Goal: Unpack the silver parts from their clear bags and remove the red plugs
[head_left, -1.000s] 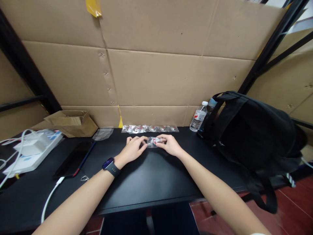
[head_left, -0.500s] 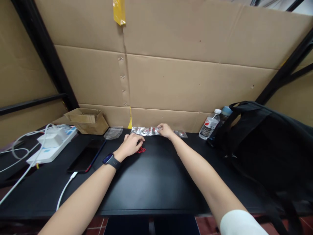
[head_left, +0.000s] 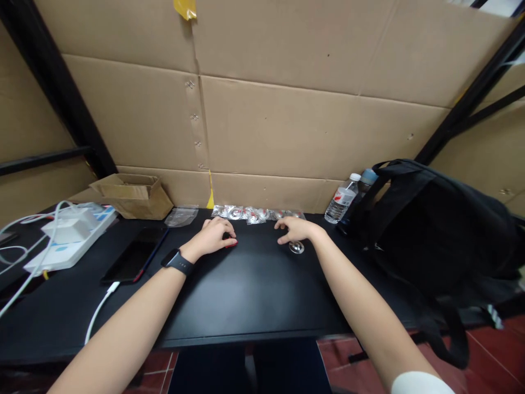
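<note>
My left hand (head_left: 215,235), with a dark watch on its wrist, rests on the black table with its fingers curled. Some red cord (head_left: 231,242) shows at its thumb and fingertips; the rest is hidden under the hand. Farther right, my right hand (head_left: 294,227) hovers low with thumb and fingers apart. Just below its palm lies a shiny round metal disc (head_left: 296,247), partly covered by the hand. Beyond both hands, several small clear packets with silvery round pieces and red bits (head_left: 255,215) lie in a row along the cardboard wall.
At the left are a white power strip (head_left: 69,241) with cables, a phone (head_left: 135,256) on a white cable, an open cardboard box (head_left: 143,203) and a flat clear bag (head_left: 181,216). A water bottle (head_left: 341,201) and black backpack (head_left: 435,235) stand at the right.
My right hand has come back from the packet row toward me and opened. The metal disc now shows below it. One packet in the row sits slightly nearer; less red cord shows.
</note>
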A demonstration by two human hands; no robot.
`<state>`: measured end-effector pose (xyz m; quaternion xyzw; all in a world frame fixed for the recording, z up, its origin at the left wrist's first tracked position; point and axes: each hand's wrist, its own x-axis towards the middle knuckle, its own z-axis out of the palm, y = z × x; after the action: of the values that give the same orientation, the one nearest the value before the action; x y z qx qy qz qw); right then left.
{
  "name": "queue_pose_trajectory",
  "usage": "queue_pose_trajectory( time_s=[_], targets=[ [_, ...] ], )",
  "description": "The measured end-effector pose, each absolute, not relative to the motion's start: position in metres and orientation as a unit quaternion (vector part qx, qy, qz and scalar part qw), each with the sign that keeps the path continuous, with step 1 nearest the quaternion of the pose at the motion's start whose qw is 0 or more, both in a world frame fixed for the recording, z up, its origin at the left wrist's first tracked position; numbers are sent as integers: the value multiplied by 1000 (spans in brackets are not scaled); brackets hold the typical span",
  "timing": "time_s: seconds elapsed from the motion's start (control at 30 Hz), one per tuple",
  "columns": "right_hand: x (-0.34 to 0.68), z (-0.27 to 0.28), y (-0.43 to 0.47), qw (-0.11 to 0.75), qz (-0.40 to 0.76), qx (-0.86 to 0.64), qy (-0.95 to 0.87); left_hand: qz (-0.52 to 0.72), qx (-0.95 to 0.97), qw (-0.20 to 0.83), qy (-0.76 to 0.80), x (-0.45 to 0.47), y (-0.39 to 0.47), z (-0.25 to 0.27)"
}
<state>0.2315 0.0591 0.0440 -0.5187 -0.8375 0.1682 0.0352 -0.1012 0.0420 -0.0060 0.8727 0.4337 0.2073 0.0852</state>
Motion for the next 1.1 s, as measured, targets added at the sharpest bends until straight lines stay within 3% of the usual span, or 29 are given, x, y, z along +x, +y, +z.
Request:
queue_pose_trajectory(
  time_s=[0.33, 0.7, 0.87, 1.1],
  targets=[
    [279, 34, 13, 15, 158, -550, -820, 204, 866, 51, 453, -96, 38, -7],
    [271, 29, 16, 121, 190, -543, -809, 227, 854, 54, 464, -85, 33, -7],
    [255, 31, 11, 236, 269, -453, -817, 329, 822, 181, 429, -74, 25, 5],
    [205, 23, -5, 329, 260, -368, -830, 394, 761, 330, 397, -55, 19, 0]
  ],
)
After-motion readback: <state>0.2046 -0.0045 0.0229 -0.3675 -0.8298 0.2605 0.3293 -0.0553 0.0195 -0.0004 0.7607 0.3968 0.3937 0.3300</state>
